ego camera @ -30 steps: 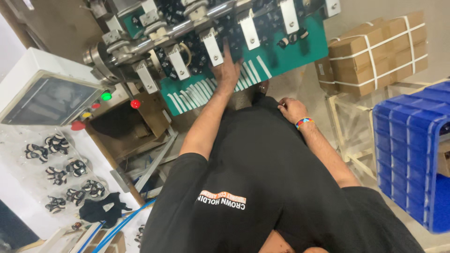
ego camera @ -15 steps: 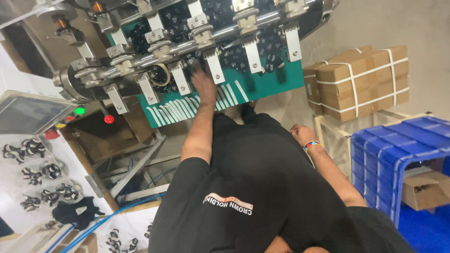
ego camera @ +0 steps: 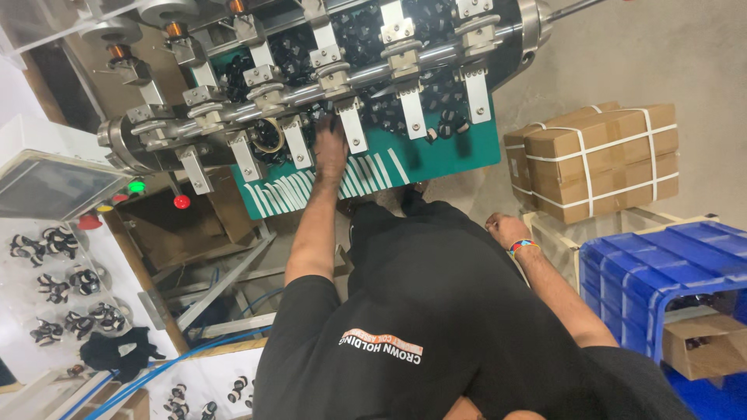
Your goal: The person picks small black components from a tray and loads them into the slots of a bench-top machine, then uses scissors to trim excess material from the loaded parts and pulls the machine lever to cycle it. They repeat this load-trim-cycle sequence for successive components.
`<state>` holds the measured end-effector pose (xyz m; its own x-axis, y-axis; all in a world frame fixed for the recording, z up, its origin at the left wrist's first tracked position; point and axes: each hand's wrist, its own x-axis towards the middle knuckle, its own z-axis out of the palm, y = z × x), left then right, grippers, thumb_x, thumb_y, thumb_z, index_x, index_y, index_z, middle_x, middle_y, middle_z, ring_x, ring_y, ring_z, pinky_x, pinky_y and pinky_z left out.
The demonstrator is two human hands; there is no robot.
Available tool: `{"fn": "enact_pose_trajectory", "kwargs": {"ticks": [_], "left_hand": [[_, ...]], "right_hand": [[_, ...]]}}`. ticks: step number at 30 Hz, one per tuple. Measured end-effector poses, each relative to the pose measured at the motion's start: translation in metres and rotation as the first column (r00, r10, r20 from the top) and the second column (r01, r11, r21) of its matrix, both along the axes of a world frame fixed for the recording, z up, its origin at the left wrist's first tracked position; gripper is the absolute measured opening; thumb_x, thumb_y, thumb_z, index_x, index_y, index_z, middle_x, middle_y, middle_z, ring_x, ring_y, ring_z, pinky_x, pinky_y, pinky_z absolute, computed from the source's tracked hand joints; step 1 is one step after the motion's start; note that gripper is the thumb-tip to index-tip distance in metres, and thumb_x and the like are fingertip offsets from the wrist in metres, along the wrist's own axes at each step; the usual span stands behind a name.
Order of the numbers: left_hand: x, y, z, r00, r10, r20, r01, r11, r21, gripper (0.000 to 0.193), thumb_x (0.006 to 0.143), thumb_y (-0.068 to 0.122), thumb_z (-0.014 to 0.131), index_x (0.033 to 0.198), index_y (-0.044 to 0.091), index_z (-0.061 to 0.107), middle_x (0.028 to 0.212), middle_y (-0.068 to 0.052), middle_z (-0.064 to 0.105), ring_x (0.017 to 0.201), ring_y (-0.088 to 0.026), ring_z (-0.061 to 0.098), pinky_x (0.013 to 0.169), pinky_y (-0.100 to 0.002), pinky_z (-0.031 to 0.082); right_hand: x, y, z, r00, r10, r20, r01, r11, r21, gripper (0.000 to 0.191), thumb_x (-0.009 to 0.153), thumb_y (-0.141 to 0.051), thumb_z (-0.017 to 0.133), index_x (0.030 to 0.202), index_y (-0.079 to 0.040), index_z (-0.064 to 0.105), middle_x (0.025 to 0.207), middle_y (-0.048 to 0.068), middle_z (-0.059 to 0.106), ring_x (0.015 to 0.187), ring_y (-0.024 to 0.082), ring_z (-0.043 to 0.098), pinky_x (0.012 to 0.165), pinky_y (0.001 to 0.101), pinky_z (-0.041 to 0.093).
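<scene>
My left hand [ego camera: 331, 149] reaches forward onto a machine's green plate [ego camera: 455, 159], just past its white stripes. Its fingertips are up among small black parts [ego camera: 405, 117] under a row of metal clamps [ego camera: 352, 124] on a steel shaft, and what they hold is hidden. My right hand [ego camera: 504, 229], with a colourful wristband, hangs by my hip with the fingers curled and nothing seen in it. My black shirt fills the lower middle of the view.
Strapped cardboard boxes [ego camera: 599, 159] sit to the right on a frame, with a blue plastic crate [ego camera: 661, 284] below them. To the left is a control panel with red [ego camera: 181, 201] and green [ego camera: 137, 187] lamps. A white surface [ego camera: 23, 295] carries several black parts.
My left hand has slid from the striped edge of the green plate further in under the clamps. My right hand stays at my side. The view has tilted.
</scene>
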<state>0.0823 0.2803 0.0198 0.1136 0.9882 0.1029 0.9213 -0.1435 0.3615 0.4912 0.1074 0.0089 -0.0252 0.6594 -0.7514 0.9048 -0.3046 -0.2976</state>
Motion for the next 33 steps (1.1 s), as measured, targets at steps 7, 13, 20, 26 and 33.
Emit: {"fn": "enact_pose_trajectory", "kwargs": {"ticks": [7,13,20,26,33], "left_hand": [[0.008,-0.012,0.017,0.883,0.196,0.427,-0.239,0.970,0.050,0.044,0.088,0.007,0.074,0.131,0.009,0.062,0.127,-0.016,0.061,0.119,-0.033,0.060,0.097,-0.045,0.053],[-0.009,-0.051,0.011,-0.408,0.455,0.792,-0.129,0.830,-0.543,0.037,0.100,0.033,0.069,0.128,0.011,0.061,0.107,-0.006,0.066,0.100,-0.019,0.063,0.067,-0.035,0.053],[-0.032,-0.131,0.012,-0.754,0.523,0.397,0.306,0.815,-0.493,0.039,0.103,0.048,0.060,0.121,0.013,0.064,0.110,-0.007,0.066,0.094,-0.021,0.062,0.060,-0.027,0.047],[-0.054,-0.138,0.027,-0.262,0.670,0.694,0.063,0.730,-0.681,0.040,0.104,0.043,0.071,0.105,0.003,0.068,0.103,-0.012,0.069,0.090,-0.022,0.064,0.059,-0.030,0.045],[-0.073,-0.088,0.043,0.932,0.225,0.283,-0.217,0.974,-0.059,0.041,0.080,0.027,0.077,0.119,0.014,0.073,0.095,-0.014,0.070,0.085,-0.037,0.068,0.072,-0.048,0.055]], "right_hand": [[-0.013,0.012,-0.005,0.991,0.111,-0.076,-0.101,0.987,0.125,0.025,0.092,-0.030,0.064,0.107,-0.012,0.075,0.102,0.016,0.075,0.099,0.036,0.070,0.088,0.0481,0.054],[-0.063,0.045,0.011,0.971,0.138,-0.196,-0.084,0.962,0.261,0.029,0.094,-0.031,0.065,0.113,-0.011,0.071,0.105,0.015,0.074,0.097,0.038,0.069,0.085,0.0486,0.054],[-0.204,0.118,0.041,0.844,0.468,-0.261,-0.186,0.712,0.677,0.046,0.090,-0.027,0.074,0.130,-0.009,0.063,0.124,0.021,0.063,0.098,0.041,0.065,0.078,0.0484,0.054],[-0.293,0.151,0.040,0.869,0.493,-0.047,-0.212,0.455,0.865,0.070,0.082,-0.037,0.081,0.140,-0.006,0.056,0.131,0.023,0.058,0.105,0.044,0.065,0.082,0.0509,0.055],[-0.312,0.154,0.044,0.934,0.333,-0.131,-0.177,0.747,0.641,0.061,0.089,-0.021,0.074,0.145,-0.009,0.052,0.134,0.026,0.059,0.101,0.048,0.065,0.086,0.0534,0.055]]}}
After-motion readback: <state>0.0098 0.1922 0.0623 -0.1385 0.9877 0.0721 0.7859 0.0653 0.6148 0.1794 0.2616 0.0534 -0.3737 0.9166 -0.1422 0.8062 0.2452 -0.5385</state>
